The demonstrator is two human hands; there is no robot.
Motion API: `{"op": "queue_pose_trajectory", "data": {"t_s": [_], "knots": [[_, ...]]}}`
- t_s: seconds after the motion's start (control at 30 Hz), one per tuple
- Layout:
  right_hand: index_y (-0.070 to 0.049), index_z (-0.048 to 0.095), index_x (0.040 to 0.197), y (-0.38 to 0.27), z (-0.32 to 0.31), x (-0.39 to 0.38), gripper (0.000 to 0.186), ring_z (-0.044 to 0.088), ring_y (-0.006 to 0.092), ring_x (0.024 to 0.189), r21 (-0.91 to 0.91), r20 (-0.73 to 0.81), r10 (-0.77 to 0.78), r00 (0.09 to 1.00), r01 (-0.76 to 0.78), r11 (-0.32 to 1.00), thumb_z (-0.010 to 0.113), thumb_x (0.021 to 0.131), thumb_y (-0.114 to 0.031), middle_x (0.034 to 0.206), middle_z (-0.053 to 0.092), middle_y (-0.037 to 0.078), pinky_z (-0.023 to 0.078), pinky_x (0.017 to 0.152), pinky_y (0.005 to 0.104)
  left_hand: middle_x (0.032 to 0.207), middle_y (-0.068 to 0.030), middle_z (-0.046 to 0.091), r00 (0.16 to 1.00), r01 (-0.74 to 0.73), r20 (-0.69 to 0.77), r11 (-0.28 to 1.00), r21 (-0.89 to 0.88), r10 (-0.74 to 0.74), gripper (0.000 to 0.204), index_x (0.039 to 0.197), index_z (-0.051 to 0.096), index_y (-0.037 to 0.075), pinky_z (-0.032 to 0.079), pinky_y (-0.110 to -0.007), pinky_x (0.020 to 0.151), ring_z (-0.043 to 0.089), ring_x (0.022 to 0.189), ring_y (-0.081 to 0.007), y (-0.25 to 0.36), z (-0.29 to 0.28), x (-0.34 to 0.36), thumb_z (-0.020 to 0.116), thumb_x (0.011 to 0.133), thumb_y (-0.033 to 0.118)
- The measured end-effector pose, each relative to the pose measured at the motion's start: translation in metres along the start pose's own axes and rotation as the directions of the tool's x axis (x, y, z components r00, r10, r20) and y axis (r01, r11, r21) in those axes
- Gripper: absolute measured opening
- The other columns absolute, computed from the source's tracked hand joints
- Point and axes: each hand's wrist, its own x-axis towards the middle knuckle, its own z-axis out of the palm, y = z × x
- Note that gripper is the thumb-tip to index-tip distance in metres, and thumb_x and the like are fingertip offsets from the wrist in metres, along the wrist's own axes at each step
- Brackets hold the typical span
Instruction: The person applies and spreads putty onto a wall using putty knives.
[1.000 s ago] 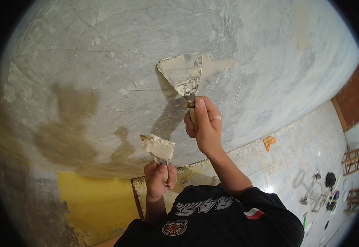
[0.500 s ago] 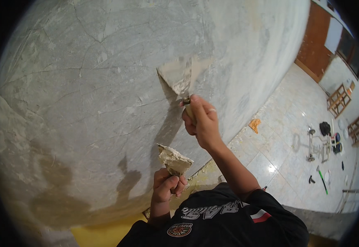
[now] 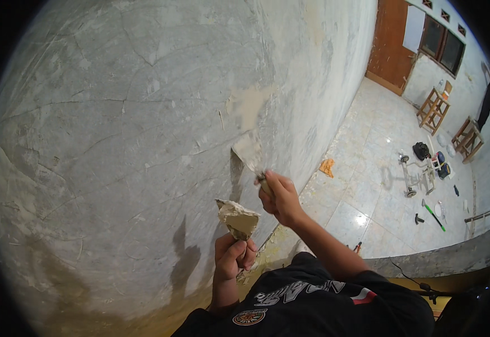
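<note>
My right hand (image 3: pixel 279 197) grips a wide putty knife (image 3: pixel 247 150) by its handle, its pale-smeared blade flat against or very close to the cracked grey wall (image 3: pixel 99 112). A beige patch of filler (image 3: pixel 249 105) shows on the wall just above that blade. Lower and slightly left, my left hand (image 3: pixel 233 259) is closed on the handle of a second scraper (image 3: pixel 238 219), which carries a thick lump of cream putty and is held out from the wall, casting a shadow on it.
At right lie a tiled floor (image 3: pixel 357 157), a crumpled orange scrap (image 3: pixel 327 167), a wheeled metal frame (image 3: pixel 419 177), a black bag (image 3: pixel 421 150) and green-handled tool (image 3: pixel 434 216). Beyond stand wooden stools (image 3: pixel 433 109), a brown door (image 3: pixel 391 45), a window (image 3: pixel 441 45) and a dark hanging shape (image 3: pixel 487 104).
The view has swung toward the right, bringing in door, window and more floor. The knife in my right hand has moved down, exposing the beige patch. Both hands kept their grips.
</note>
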Motion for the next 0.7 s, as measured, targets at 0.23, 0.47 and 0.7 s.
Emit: {"op": "queue_pose_trajectory", "data": {"t_s": [0.23, 0.47, 0.7], "knots": [[-0.004, 0.059, 0.099, -0.056, 0.050, 0.019, 0.040, 0.032, 0.0058, 0.042, 0.005, 0.087, -0.174, 0.981, 0.175, 0.985, 0.044, 0.106, -0.041, 0.059, 0.044, -0.002, 0.023, 0.037, 0.0235, 0.052, -0.0056, 0.048, 1.000, 0.005, -0.011, 0.998, -0.065, -0.006, 0.034, 0.091, 0.060, -0.007, 0.035, -0.027, 0.038, 0.041, 0.038, -0.0112, -0.006, -0.005, 0.006, 0.051, 0.100, 0.025], [-0.005, 0.059, 0.101, 0.034, -0.059, -0.042, 0.039, 0.028, 0.0057, 0.044, 0.033, 0.001, 0.016, 1.000, -0.016, 0.999, 0.041, 0.108, -0.039, 0.058, 0.038, -0.003, 0.022, 0.040, 0.0231, 0.047, -0.0055, 0.043, 0.995, -0.041, -0.088, 0.998, 0.056, 0.046, 0.031, 0.088, 0.058, -0.003, 0.033, -0.028, 0.034, 0.037, 0.034, -0.0130, -0.012, 0.003, 0.010, 0.049, 0.101, 0.023], [-0.003, 0.059, 0.107, -0.011, -0.092, -0.031, 0.038, 0.031, 0.0059, 0.050, -0.022, 0.173, -0.007, 0.985, 0.011, 1.000, 0.040, 0.109, -0.037, 0.058, 0.036, -0.004, 0.022, 0.042, 0.0229, 0.047, -0.0058, 0.043, 0.960, -0.019, -0.267, 0.976, 0.217, 0.078, 0.030, 0.089, 0.057, -0.002, 0.034, -0.028, 0.035, 0.038, 0.035, -0.0133, -0.036, 0.026, 0.025, 0.048, 0.101, 0.024]]}}
